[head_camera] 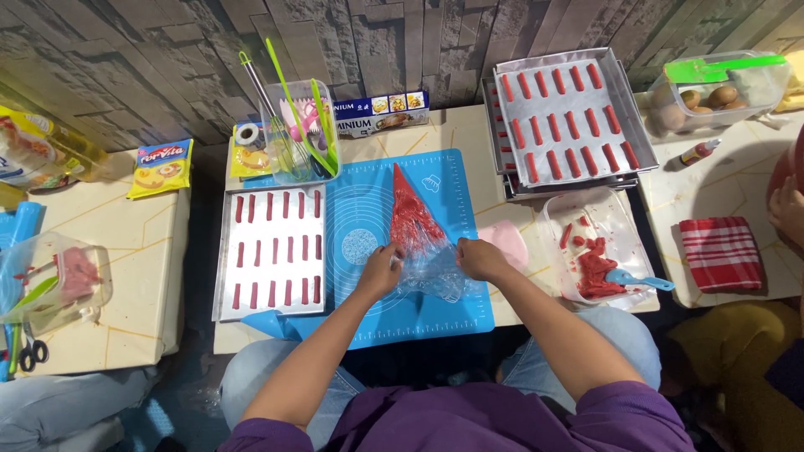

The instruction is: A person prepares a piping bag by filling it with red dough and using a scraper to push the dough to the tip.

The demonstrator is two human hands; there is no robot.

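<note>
A clear piping bag full of red dough is laid flat on the blue mat in the middle of the frame, its point aimed at the top. The loose open end of the bag is pinched from both sides — the left hand is closed on one edge and the right hand is closed on the other.

To the left of the mat a metal tray is filled with rows of short red dough sticks. At the upper right more red sticks are lined up on another tray, which is stacked on others. Below it, a clear tub holds leftover red dough and a blue scraper. At the top middle a clear box is packed with green and pink tools. In the far upper right corner, brown eggs are kept in a tub with a green lid.
</note>
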